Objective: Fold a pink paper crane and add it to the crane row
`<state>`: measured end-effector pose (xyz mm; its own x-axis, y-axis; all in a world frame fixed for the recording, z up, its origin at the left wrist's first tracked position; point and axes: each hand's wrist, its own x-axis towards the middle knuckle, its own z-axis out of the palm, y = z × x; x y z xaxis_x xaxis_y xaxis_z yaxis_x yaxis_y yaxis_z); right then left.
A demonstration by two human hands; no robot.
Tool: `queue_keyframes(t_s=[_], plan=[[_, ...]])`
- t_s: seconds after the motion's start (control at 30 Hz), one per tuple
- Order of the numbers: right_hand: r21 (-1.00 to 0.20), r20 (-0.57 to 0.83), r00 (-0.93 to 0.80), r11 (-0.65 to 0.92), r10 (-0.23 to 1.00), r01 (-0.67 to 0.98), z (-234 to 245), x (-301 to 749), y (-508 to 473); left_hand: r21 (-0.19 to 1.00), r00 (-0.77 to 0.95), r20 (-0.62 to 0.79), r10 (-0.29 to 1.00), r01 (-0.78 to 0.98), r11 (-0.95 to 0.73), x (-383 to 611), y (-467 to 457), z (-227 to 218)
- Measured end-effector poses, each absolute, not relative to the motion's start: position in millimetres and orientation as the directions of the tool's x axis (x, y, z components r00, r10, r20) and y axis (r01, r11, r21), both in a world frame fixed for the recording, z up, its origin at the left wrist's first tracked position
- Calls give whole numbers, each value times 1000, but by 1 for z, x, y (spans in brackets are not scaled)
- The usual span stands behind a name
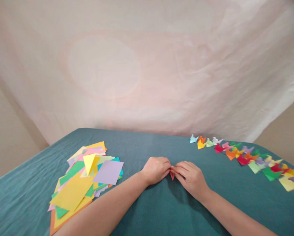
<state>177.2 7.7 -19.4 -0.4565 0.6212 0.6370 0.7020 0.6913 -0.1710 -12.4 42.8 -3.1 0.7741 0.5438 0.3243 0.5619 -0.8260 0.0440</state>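
Note:
A small folded piece of pink-red paper [172, 175] is between my two hands, just above the middle of the table; its pointed end shows below the fingers. My left hand [157, 169] pinches it from the left, fingers closed. From the right, my right hand [189, 177] also pinches it, thumb and fingertips together. Most of the paper is hidden behind the fingertips.
Loose coloured paper sheets [74, 193] lie heaped on the left, with a lilac square [108, 172] and a folded yellow piece [89, 163] on top. Several folded paper birds [255, 166] stand in rows at right on the green tablecloth [147, 209]. A pale cloth [147, 65] hangs behind.

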Motion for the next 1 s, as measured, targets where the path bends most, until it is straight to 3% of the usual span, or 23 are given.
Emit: queue_keyframes(t_s=[0.37,0.6,0.87,1.0], plan=[[-229,621,-425,672,658,705,-16,179,3,77,767,356,534,546,-834,-13,41,-3],[-299,539,-414,626,734,720,-25,184,8,20,775,353,524,554,-832,-12,42,-3],[-236,501,-451,619,738,749,-28,184,12,-104,808,326,491,546,-831,-10,40,0],[-208,486,-468,617,738,759,-28,183,12,-97,803,313,507,558,-824,-10,41,-1]])
